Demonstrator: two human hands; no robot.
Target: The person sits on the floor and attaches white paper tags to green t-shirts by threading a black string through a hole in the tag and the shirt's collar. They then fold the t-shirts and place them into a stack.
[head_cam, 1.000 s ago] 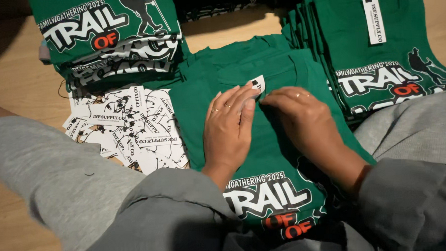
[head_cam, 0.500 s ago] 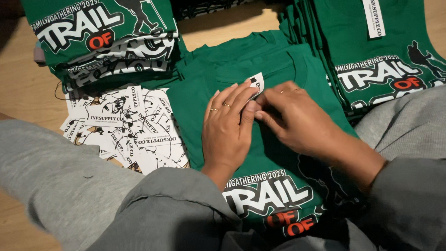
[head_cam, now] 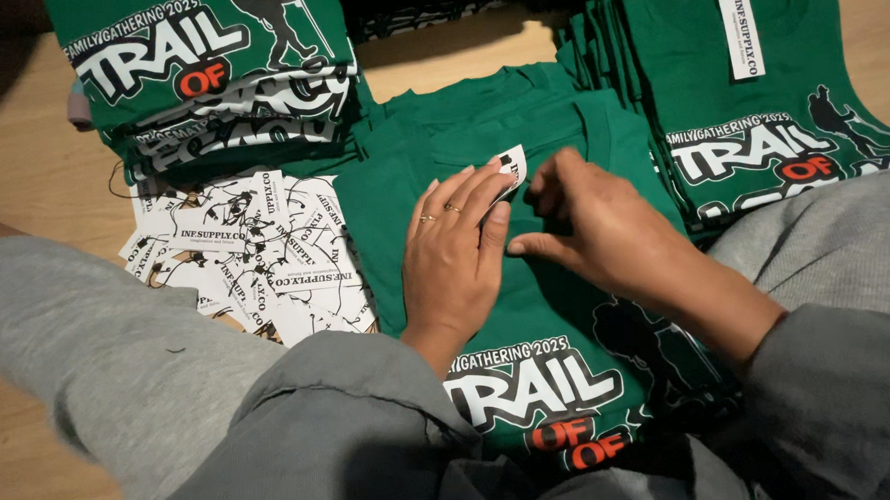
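Currently: your left hand (head_cam: 455, 255) lies flat, pinning a white hang tag (head_cam: 510, 167) at the collar of the centre green T-shirt (head_cam: 557, 305); your right hand (head_cam: 589, 224), grip half-curled, holds nothing visible. Untagged: this shirt. Loose tags (head_cam: 255, 253) remain left; a tagged stack (head_cam: 758, 86) sits far right.

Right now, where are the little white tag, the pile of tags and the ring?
small white tag (head_cam: 512, 165), head view, its printed face.
pile of white tags (head_cam: 255, 253), head view, middle of the heap.
ring (head_cam: 452, 208), head view, on a left-hand finger.
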